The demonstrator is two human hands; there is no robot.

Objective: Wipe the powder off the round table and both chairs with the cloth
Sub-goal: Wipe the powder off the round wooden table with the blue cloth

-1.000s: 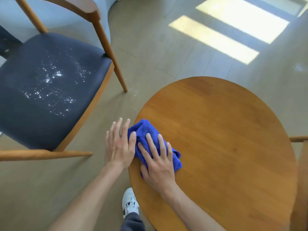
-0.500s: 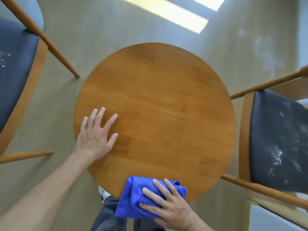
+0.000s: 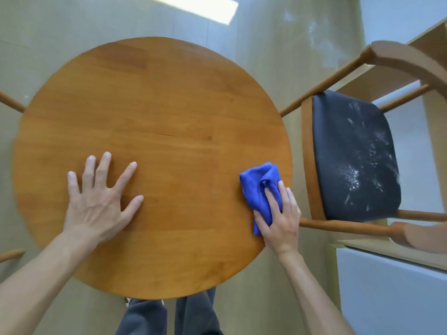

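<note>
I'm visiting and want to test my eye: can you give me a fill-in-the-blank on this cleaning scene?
1. The right hand presses a ____ cloth on the round table.
2. The left hand lies ____ on the tabletop.
3. White powder still speckles the chair seat on the ____ side.

Missing words: blue; flat; right

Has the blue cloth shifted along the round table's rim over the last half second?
Yes. The blue cloth, under the right hand, slid from the round table's near edge to the side facing the powdered chair seat.
</note>
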